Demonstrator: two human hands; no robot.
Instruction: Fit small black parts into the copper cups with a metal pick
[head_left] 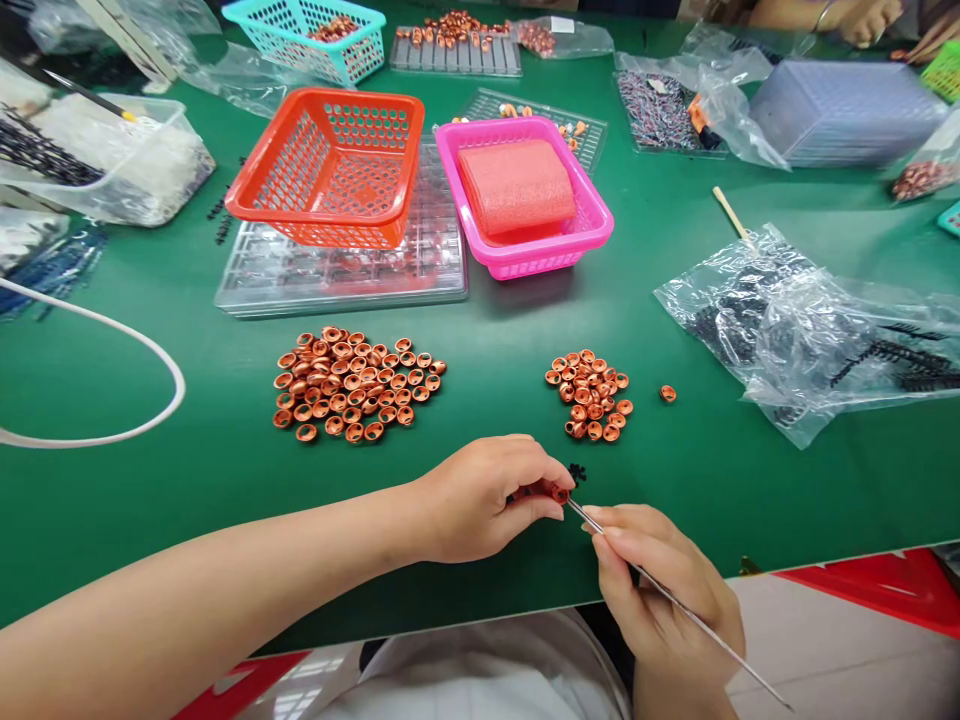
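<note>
Between left hand (480, 505) fingertips sits a copper ring (559, 492), right hand (660, 590) needle (675, 600) touching.

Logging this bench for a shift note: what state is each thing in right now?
Left hand: pinching a small copper ring.
Right hand: gripping a thin metal rod, tip at the ring.
Orange plastic basket: upright, empty.
Pink plastic basket: holds folded red foam.

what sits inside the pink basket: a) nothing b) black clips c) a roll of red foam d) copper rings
c, a roll of red foam fills the pink basket, while the copper rings lie in piles on the green table.
</note>
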